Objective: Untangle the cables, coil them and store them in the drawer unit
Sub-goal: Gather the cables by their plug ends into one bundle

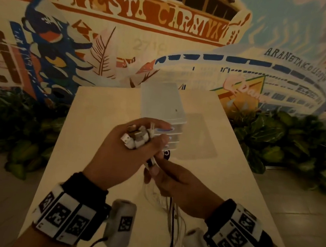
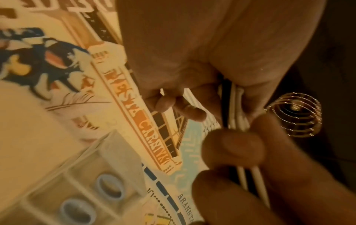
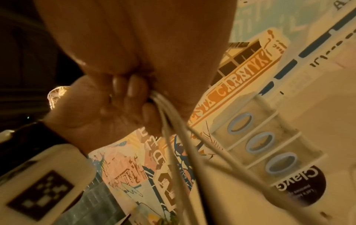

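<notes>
Both wrists carry black bands with white marker blocks, low in the head view; right hand sits nearest, knuckles up, fingers curled tight round the cables; strands run out of the fist and hang slack toward the tabletop; mostly white strands, at least 1 dark one; below the hands they are blurred, so tangle state cannot be told.

Left hand is just ahead of the right and slightly higher, touching it at the fingertips; its fingers wrap a bundle of white connector ends, with plugs poking out above the knuckles; left wrist view shows thumb and fingers pinching 3 or 4 parallel strands.

Both hands hover above the tabletop, in front of the drawer unit; unit is translucent plastic, upright near the tabletop's middle, 3 drawers stacked, each with a blue ring pull; all 3 look pushed in; a round black label lies at its base.

Painted mural behind; leafy plants along its foot.
</notes>
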The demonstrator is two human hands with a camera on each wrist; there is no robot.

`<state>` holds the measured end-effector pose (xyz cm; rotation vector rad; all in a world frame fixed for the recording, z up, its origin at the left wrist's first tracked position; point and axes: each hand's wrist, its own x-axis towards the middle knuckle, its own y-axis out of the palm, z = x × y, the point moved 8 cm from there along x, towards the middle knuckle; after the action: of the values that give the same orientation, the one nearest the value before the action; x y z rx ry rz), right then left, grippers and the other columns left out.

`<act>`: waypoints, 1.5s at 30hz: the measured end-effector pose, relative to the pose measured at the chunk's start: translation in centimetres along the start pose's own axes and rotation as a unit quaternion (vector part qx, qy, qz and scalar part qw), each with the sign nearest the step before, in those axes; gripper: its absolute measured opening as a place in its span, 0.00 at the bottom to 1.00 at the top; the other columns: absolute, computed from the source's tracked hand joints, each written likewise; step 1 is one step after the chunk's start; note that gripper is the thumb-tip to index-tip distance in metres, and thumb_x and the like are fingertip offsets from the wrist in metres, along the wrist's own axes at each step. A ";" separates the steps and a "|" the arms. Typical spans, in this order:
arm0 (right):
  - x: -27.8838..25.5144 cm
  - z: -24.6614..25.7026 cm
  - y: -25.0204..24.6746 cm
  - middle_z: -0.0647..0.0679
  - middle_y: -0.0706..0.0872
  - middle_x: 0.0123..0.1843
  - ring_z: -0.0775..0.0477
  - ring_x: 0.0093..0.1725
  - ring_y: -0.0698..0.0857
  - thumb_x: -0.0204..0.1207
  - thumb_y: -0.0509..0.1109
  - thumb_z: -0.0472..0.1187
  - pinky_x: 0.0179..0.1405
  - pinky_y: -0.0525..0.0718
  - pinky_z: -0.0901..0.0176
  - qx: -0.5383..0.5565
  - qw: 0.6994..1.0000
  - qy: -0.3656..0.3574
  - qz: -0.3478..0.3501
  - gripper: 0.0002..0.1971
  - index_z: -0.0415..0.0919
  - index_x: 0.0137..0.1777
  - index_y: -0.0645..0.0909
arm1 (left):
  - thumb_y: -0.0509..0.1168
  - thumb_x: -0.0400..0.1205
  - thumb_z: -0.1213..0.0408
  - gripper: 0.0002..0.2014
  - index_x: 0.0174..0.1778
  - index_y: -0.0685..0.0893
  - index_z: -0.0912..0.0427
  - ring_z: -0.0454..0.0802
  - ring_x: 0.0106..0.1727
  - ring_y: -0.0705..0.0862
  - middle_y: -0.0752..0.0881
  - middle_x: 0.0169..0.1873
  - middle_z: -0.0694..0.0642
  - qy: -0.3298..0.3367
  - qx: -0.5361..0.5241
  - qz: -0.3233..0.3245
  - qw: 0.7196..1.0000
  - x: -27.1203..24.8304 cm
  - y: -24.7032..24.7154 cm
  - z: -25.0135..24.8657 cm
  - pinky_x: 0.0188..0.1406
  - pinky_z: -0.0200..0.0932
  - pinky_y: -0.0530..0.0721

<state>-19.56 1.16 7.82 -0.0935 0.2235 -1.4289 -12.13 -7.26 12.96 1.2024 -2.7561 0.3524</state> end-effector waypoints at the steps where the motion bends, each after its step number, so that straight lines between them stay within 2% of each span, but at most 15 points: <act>1: 0.0 -0.1 -0.2 0.63 0.72 0.29 0.61 0.29 0.70 0.86 0.56 0.61 0.38 0.70 0.65 -0.015 1.000 -0.001 -0.012 0.16 0.57 0.44 0.80 | 0.72 0.81 0.63 0.16 0.65 0.88 0.52 0.52 0.44 0.92 0.92 0.40 0.51 -0.017 -0.031 -0.002 0.999 0.2 -0.1 0.8 0.43 0.40 0.89; 3: 0.1 -0.3 -0.4 0.68 0.76 0.31 0.65 0.32 0.75 0.91 0.55 0.50 0.39 0.71 0.71 -0.071 0.997 -0.020 -0.035 0.14 0.57 0.43 0.74 | 0.75 0.76 0.59 0.24 0.70 0.85 0.44 0.48 0.55 0.92 0.94 0.49 0.47 -0.065 -0.067 0.001 0.996 0.0 0.1 2.8 0.52 0.39 0.88; 5: 0.3 -0.9 -0.3 0.73 0.78 0.34 0.67 0.37 0.77 0.93 0.53 0.43 0.42 0.72 0.75 -0.104 0.993 -0.027 -0.045 0.14 0.53 0.45 0.73 | 0.77 0.76 0.50 0.13 0.56 0.91 0.34 0.43 0.55 0.91 0.93 0.48 0.43 -0.110 -0.061 0.036 0.991 -0.5 1.2 4.5 0.57 0.42 0.88; 8: 0.5 -2.4 -0.4 0.73 0.81 0.38 0.66 0.40 0.79 0.93 0.55 0.39 0.43 0.74 0.72 -0.133 0.990 -0.022 -0.045 0.13 0.46 0.48 0.77 | 0.77 0.73 0.43 0.14 0.48 0.94 0.46 0.50 0.49 0.90 0.93 0.42 0.48 -0.177 -0.033 0.098 0.979 -1.4 2.6 6.3 0.56 0.47 0.87; 11: 0.6 -3.4 0.7 0.59 0.84 0.49 0.58 0.48 0.82 0.92 0.56 0.44 0.54 0.80 0.59 -0.179 0.984 0.002 -0.009 0.11 0.43 0.59 0.80 | 0.71 0.80 0.59 0.15 0.58 0.92 0.63 0.53 0.60 0.90 0.93 0.53 0.57 -0.180 -0.089 0.123 0.972 -1.4 3.2 6.7 0.60 0.44 0.88; 15: 0.7 -3.8 1.3 0.63 0.82 0.56 0.63 0.56 0.83 0.91 0.57 0.49 0.63 0.82 0.61 -0.113 0.993 0.016 -0.017 0.13 0.50 0.68 0.78 | 0.65 0.83 0.58 0.11 0.51 0.91 0.59 0.58 0.56 0.92 0.92 0.43 0.63 -0.201 -0.154 0.095 0.963 -1.4 3.6 7.1 0.61 0.57 0.89; 18: 0.5 -6.5 2.2 0.54 0.82 0.32 0.51 0.32 0.82 0.86 0.57 0.64 0.48 0.90 0.41 -0.033 0.996 0.076 0.011 0.19 0.49 0.48 0.77 | 0.64 0.82 0.59 0.12 0.55 0.88 0.61 0.59 0.40 0.90 0.82 0.30 0.59 -0.175 -0.231 -0.005 0.957 -0.7 1.8 7.7 0.53 0.55 0.89; 21: -0.3 -10.0 4.2 0.56 0.71 0.29 0.53 0.26 0.72 0.79 0.61 0.69 0.35 0.84 0.45 0.117 0.985 0.125 0.021 0.19 0.53 0.45 0.76 | 0.61 0.87 0.61 0.11 0.54 0.88 0.59 0.46 0.23 0.64 0.62 0.23 0.51 -0.208 -0.298 -0.005 0.932 -1.4 1.3 9.2 0.32 0.42 0.75; 24: -1.0 -12.5 5.8 0.54 0.71 0.30 0.52 0.27 0.71 0.78 0.60 0.71 0.35 0.81 0.48 0.137 0.978 0.155 0.038 0.22 0.52 0.45 0.76 | 0.72 0.82 0.66 0.03 0.50 0.85 0.56 0.44 0.22 0.59 0.54 0.29 0.55 -0.241 -0.310 0.029 0.919 -2.8 2.1 10.4 0.24 0.39 0.67; 27: -1.3 -13.2 6.1 0.51 0.82 0.35 0.50 0.34 0.82 0.85 0.55 0.66 0.48 0.87 0.44 0.051 0.987 0.144 0.059 0.20 0.52 0.47 0.76 | 0.76 0.69 0.67 0.19 0.38 0.69 0.52 0.44 0.22 0.57 0.54 0.29 0.55 -0.251 -0.305 0.030 0.918 -3.8 2.4 12.0 0.22 0.38 0.66; 31: -1.9 -13.8 4.8 0.50 0.89 0.51 0.51 0.49 0.88 0.88 0.52 0.64 0.55 0.87 0.49 -0.110 0.985 0.120 0.063 0.21 0.55 0.65 0.79 | 0.76 0.70 0.70 0.27 0.33 0.59 0.51 0.43 0.19 0.56 0.52 0.25 0.50 -0.287 -0.303 -0.019 0.908 -4.6 1.7 14.4 0.20 0.39 0.60; 33: -2.1 -14.2 2.2 0.55 0.90 0.55 0.57 0.52 0.88 0.90 0.57 0.56 0.56 0.86 0.59 -0.116 0.986 0.121 0.001 0.16 0.55 0.70 0.79 | 0.79 0.73 0.65 0.31 0.33 0.56 0.52 0.43 0.19 0.55 0.51 0.26 0.51 -0.302 -0.320 -0.044 0.897 -5.2 1.1 15.3 0.20 0.41 0.57; 36: -3.3 -16.2 -5.0 0.48 0.92 0.42 0.52 0.37 0.89 0.89 0.59 0.35 0.40 0.84 0.65 -0.043 0.967 0.137 -0.209 0.13 0.49 0.57 0.86 | 0.72 0.78 0.56 0.22 0.31 0.62 0.50 0.43 0.19 0.53 0.55 0.22 0.48 -0.327 -0.324 -0.063 0.886 -6.0 0.6 16.2 0.21 0.42 0.52; 39: -5.1 -20.0 -10.8 0.50 0.91 0.38 0.52 0.33 0.88 0.89 0.59 0.41 0.32 0.79 0.68 -0.110 0.914 0.238 -0.310 0.14 0.50 0.50 0.86 | 0.69 0.78 0.53 0.19 0.33 0.63 0.49 0.42 0.18 0.54 0.57 0.20 0.47 -0.342 -0.316 -0.066 0.882 -6.6 0.4 16.8 0.19 0.40 0.52; 45: -5.5 -26.1 -9.4 0.54 0.88 0.47 0.50 0.48 0.86 0.82 0.70 0.47 0.52 0.85 0.56 -0.250 0.896 0.336 -0.146 0.05 0.52 0.53 0.86 | 0.67 0.79 0.52 0.19 0.32 0.63 0.49 0.41 0.17 0.54 0.58 0.20 0.46 -0.360 -0.287 -0.057 0.886 -6.8 0.9 17.8 0.20 0.41 0.51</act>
<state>-34.87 7.07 -15.28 -0.0489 1.1935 -1.6319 -8.41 -6.39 -5.69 1.4984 -2.9263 -1.0643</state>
